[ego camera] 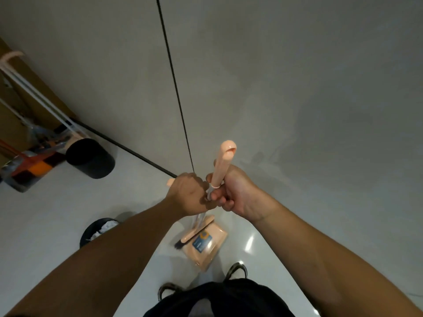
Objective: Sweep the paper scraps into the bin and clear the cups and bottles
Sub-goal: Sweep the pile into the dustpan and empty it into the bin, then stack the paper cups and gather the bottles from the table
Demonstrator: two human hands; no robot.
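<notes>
Both hands are up in front of a grey wall, close together and touching. The right hand is wrapped tight around a peach broom handle, whose round top sticks up above the fist. The left hand is closed too, holding a second handle – only a small peach end shows beside it. Down on the shiny floor sits a peach dustpan with a blue sticker, near the person's shoes. A black bin with white paper scraps inside stands by the left arm – another dark bin is farther off by the wall
</notes>
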